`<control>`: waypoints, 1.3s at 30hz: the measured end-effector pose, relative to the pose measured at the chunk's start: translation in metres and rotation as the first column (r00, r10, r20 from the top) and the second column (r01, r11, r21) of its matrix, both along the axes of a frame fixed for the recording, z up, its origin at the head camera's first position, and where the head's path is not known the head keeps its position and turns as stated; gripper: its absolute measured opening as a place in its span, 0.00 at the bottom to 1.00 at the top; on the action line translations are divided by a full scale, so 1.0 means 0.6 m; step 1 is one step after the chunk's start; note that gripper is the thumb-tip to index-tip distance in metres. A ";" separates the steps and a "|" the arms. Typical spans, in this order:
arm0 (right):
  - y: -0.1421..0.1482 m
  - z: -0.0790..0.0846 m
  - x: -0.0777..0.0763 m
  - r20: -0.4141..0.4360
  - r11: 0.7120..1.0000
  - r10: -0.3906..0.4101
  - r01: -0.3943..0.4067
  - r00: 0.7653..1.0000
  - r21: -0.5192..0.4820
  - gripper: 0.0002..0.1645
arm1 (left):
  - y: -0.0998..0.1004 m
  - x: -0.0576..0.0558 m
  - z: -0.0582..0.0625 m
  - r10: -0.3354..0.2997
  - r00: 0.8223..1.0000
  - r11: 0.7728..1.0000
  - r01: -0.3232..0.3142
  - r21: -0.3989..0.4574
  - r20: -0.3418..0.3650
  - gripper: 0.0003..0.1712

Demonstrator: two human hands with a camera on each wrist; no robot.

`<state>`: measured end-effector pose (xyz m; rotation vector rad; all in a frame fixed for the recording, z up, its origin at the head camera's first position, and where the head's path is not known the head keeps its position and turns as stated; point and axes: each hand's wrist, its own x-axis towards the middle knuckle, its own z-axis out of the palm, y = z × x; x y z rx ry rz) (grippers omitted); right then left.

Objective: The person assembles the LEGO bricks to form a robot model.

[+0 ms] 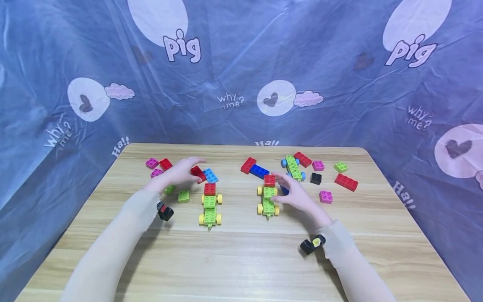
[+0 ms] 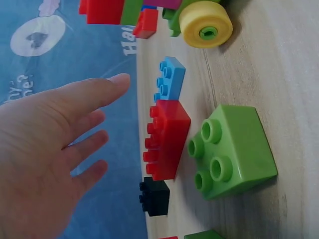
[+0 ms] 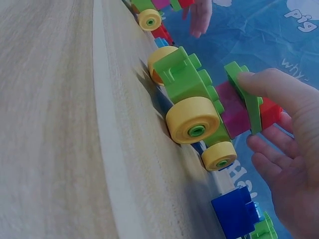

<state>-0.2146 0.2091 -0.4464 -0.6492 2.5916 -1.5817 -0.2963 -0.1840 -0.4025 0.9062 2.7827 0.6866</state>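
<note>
My right hand (image 1: pixel 296 193) is at a toy car (image 1: pixel 268 205) with green base and yellow wheels. In the right wrist view its thumb lies on the green plate (image 3: pixel 253 109) over a purple brick (image 3: pixel 233 107), fingers round the far side by the red top brick (image 3: pixel 270 112). A similar car (image 1: pixel 209 214), also topped in red, stands to its left. My left hand (image 1: pixel 179 172) hovers with spread, relaxed fingers by a long red brick (image 2: pixel 169 139), holding nothing. Beyond that brick lies a light-blue one (image 2: pixel 173 79); a green brick (image 2: pixel 239 152) is nearer.
Pink bricks (image 1: pixel 152 163) and a red one (image 1: pixel 165 164) lie at the far left. Behind the right hand are a blue-wheeled green base (image 1: pixel 293 167), a black brick (image 1: pixel 316 178) and a long red brick (image 1: pixel 346 182). A blue brick (image 1: pixel 259 171) touches a red one (image 1: pixel 248 165).
</note>
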 end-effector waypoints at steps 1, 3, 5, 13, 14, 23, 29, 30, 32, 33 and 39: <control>0.000 0.000 0.000 0.001 1.000 0.001 -0.001 1.000 0.000 0.49 | 0.001 -0.002 -0.001 -0.002 1.000 1.000 0.002 -0.015 0.008 0.40; -0.001 0.000 0.000 0.011 1.000 -0.003 0.003 1.000 -0.004 0.49 | 0.003 -0.003 0.000 -0.002 1.000 1.000 0.002 -0.030 0.031 0.39; -0.001 -0.002 -0.001 0.018 1.000 -0.005 0.005 1.000 -0.003 0.49 | 0.005 -0.006 0.000 -0.005 0.999 0.999 0.007 -0.041 0.042 0.39; 0.002 -0.005 -0.003 -0.001 1.000 0.000 0.000 1.000 0.003 0.48 | 0.014 -0.021 -0.015 -0.065 0.996 0.997 0.067 -0.031 0.063 0.38; 0.002 -0.006 -0.003 -0.003 1.000 0.000 0.000 1.000 0.001 0.47 | 0.016 -0.022 -0.017 -0.068 0.995 0.997 0.070 -0.029 0.071 0.38; 0.000 -0.005 -0.001 -0.007 1.000 -0.002 0.002 1.000 0.000 0.47 | 0.031 -0.027 -0.027 -0.073 0.993 0.992 0.082 -0.097 0.096 0.37; -0.001 -0.004 0.000 -0.011 1.000 -0.009 0.010 1.000 0.007 0.47 | 0.044 -0.030 -0.031 -0.119 0.989 0.980 0.131 -0.151 0.085 0.33; 0.000 -0.004 0.001 -0.011 1.000 -0.009 0.009 1.000 0.007 0.47 | 0.046 -0.031 -0.031 -0.124 0.989 0.978 0.135 -0.158 0.082 0.33; -0.005 0.008 0.008 0.007 1.000 -0.011 0.011 1.000 0.006 0.46 | 0.048 -0.031 -0.032 -0.132 0.988 0.975 0.143 -0.169 0.073 0.32; -0.006 0.010 0.009 0.013 1.000 -0.012 0.012 1.000 0.010 0.46 | 0.049 -0.031 -0.032 -0.136 0.988 0.974 0.146 -0.176 0.069 0.31; -0.001 -0.003 0.002 0.021 1.000 -0.026 0.025 0.999 0.007 0.48 | 0.056 -0.033 -0.031 -0.147 0.987 0.967 0.157 -0.202 0.063 0.28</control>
